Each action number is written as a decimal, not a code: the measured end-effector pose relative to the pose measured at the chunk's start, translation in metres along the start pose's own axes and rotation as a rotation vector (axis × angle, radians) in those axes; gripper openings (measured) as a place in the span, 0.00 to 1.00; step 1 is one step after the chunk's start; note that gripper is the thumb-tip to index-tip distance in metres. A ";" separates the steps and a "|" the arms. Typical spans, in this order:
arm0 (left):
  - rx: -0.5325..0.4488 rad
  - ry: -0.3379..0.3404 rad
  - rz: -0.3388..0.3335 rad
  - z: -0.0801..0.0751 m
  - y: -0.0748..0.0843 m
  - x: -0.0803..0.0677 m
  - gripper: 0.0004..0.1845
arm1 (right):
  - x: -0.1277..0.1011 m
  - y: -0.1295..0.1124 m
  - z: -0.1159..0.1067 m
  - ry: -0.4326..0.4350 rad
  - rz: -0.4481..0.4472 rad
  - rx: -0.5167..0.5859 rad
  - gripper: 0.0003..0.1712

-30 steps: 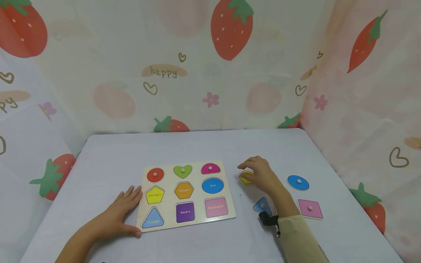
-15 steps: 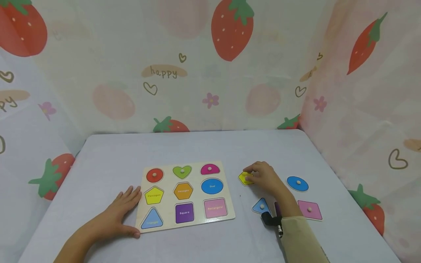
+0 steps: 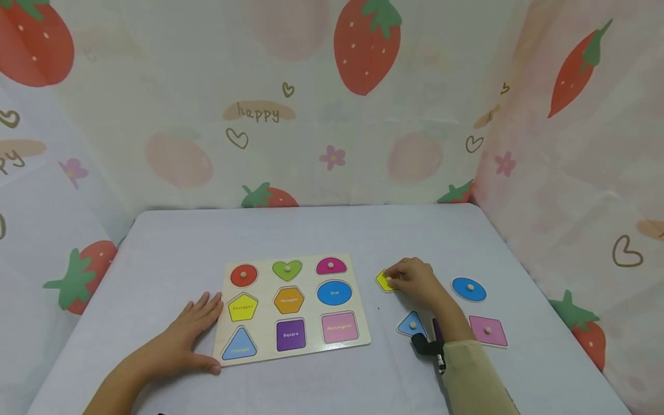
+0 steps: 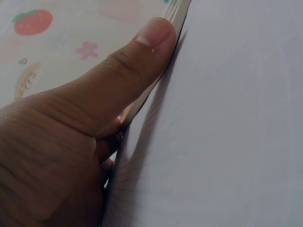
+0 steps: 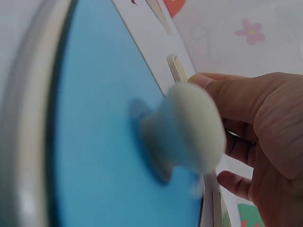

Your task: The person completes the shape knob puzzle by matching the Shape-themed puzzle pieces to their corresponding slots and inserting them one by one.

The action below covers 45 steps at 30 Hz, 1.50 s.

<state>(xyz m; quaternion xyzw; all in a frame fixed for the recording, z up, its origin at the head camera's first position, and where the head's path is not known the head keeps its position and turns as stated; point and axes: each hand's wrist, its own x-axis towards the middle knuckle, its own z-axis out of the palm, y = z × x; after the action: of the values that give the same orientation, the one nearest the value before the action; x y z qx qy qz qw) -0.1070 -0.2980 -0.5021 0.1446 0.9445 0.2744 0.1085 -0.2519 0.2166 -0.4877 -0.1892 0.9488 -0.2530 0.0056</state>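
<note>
A wooden shape puzzle board point(image 3: 311, 297) lies on the table, with red circle, green heart and magenta semicircle pieces in its top row. My left hand point(image 3: 204, 334) rests flat against its left edge, and in the left wrist view the thumb point(image 4: 137, 61) presses along the board's rim point(image 4: 176, 14). To the board's right, my right hand point(image 3: 399, 276) pinches the knob of a loose yellow pentagon piece point(image 3: 383, 282) that lies on the table. Close in the right wrist view are a blue piece point(image 5: 94, 142) and its white knob point(image 5: 189, 127).
Loose pieces lie right of the board: a blue triangle point(image 3: 412, 325), a blue oval point(image 3: 469, 289) and a pink square-like piece point(image 3: 488, 331). A purple piece point(image 3: 437, 328) is partly hidden behind my right wrist. Strawberry-print curtains enclose the table on three sides.
My right hand has lowered a little and its fingers have closed on the yellow piece's knob. The left hand and the board have stayed put.
</note>
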 end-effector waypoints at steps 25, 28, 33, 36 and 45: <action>-0.019 0.006 -0.001 -0.003 0.002 -0.003 0.72 | 0.002 -0.007 0.001 0.049 0.133 0.145 0.09; -0.020 0.004 -0.004 -0.002 0.003 -0.002 0.72 | 0.002 -0.010 -0.002 0.065 0.144 0.144 0.10; -0.020 -0.010 -0.009 -0.003 0.005 -0.001 0.72 | 0.003 -0.023 -0.008 0.111 0.110 0.155 0.09; -0.011 -0.016 -0.011 -0.004 0.005 0.001 0.73 | 0.006 -0.039 -0.012 0.139 0.076 0.151 0.08; -0.002 -0.019 -0.013 -0.003 0.004 0.001 0.72 | 0.020 -0.096 -0.011 0.167 -0.001 0.157 0.09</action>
<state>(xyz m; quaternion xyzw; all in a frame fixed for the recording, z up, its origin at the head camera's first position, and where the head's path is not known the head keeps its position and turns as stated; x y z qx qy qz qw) -0.1077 -0.2958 -0.4979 0.1407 0.9440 0.2734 0.1194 -0.2374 0.1374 -0.4302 -0.1667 0.9230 -0.3416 -0.0589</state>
